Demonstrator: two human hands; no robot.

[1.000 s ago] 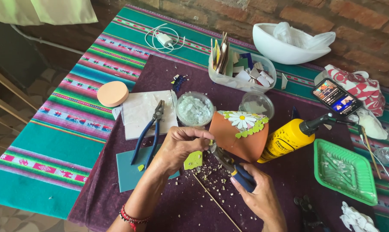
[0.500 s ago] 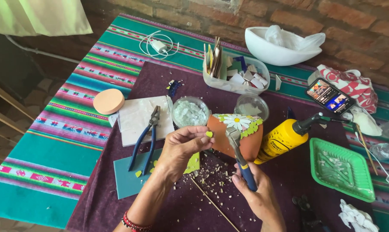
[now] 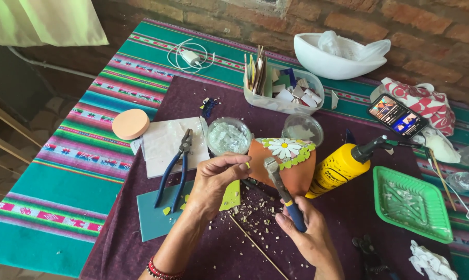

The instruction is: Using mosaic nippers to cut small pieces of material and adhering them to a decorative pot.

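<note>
My left hand pinches a small piece at its fingertips and covers part of a yellow-green tile piece. My right hand grips the blue handles of tile nippers, jaws up beside the left fingertips. Just behind stands a terracotta pot with a white daisy mosaic and green tile bits along its rim. Tile crumbs lie scattered on the purple cloth under both hands, with a thin wooden stick among them.
Blue-handled pliers lie on a white tile and a teal tile. Nearby are a clear cup of glass bits, a yellow glue bottle, a green tray, a tile box, a phone, a white bowl.
My left hand lifted off the pot and now pinches a small piece near the nippers' jaws. The nippers swung upright in my right hand. The view shifted slightly.
</note>
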